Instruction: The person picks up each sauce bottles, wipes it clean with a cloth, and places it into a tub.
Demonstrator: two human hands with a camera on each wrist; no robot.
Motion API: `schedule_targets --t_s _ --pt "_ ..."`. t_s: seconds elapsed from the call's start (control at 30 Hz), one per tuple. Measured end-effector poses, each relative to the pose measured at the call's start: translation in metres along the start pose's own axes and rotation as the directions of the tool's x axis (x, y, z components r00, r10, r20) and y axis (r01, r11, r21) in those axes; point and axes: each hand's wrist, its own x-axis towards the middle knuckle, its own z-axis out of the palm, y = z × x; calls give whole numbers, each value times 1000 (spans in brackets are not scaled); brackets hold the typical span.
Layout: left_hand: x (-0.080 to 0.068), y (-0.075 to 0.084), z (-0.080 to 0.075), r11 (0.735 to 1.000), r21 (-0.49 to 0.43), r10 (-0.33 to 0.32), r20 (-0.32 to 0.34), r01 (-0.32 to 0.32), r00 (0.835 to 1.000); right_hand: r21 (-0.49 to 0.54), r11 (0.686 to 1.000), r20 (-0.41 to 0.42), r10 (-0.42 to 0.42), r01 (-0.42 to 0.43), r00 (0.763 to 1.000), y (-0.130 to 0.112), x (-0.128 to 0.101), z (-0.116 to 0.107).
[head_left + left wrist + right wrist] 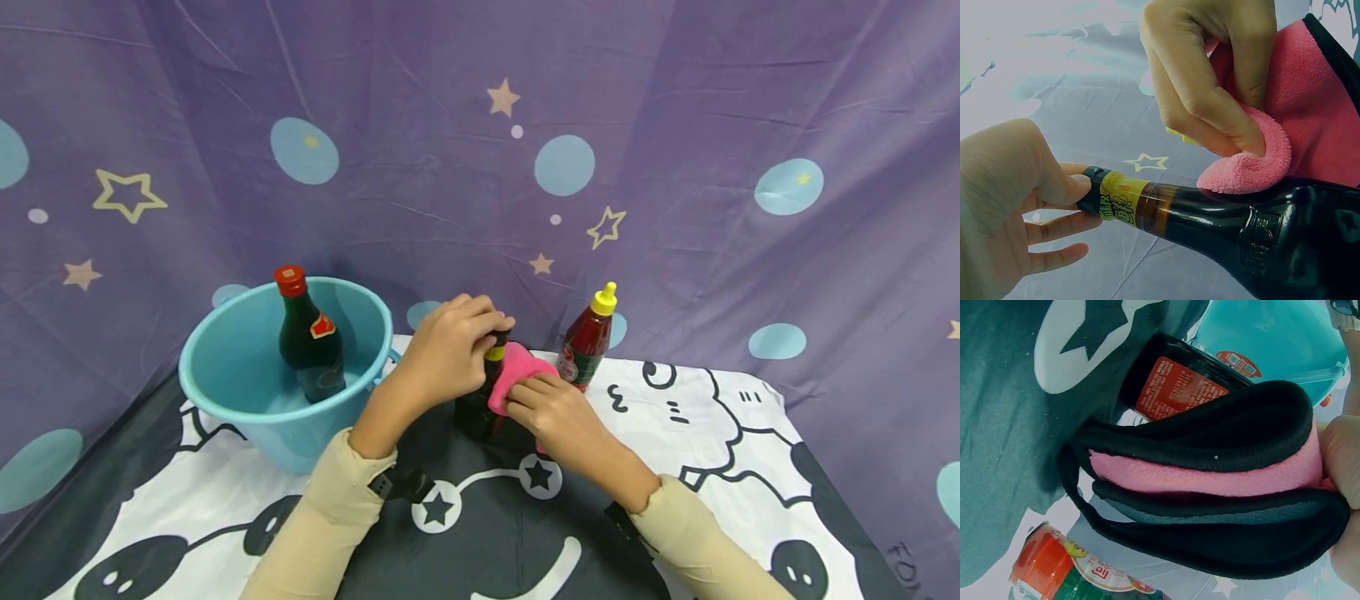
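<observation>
A dark glass sauce bottle [474,414] with a yellow neck band stands on the cloth-covered table. My left hand [450,350] grips it at the top; the left wrist view shows thumb and fingers on its black cap [1089,190]. In my right hand [561,419] is a folded pink cleaning cloth [516,372] with dark edging, pressed against the bottle's neck and shoulder. From the right wrist, the cloth [1210,479] hangs in folds with a black loop, partly covering the bottle's red label [1179,390].
To the left, a light blue bucket [197,392] holds a dark bottle [309,333] with a red cap, leaning. A red sauce bottle [588,337] with a yellow nozzle cap stands just behind my right hand. A purple patterned curtain [675,208] hangs behind the table.
</observation>
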Motion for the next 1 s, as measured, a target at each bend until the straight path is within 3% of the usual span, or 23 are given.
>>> schedule_targets --t_s 1.0 --pt "0 1 0 1000 -11 1 -9 -1 1000 12 1000 12 -27 27 1000 4 -4 1"
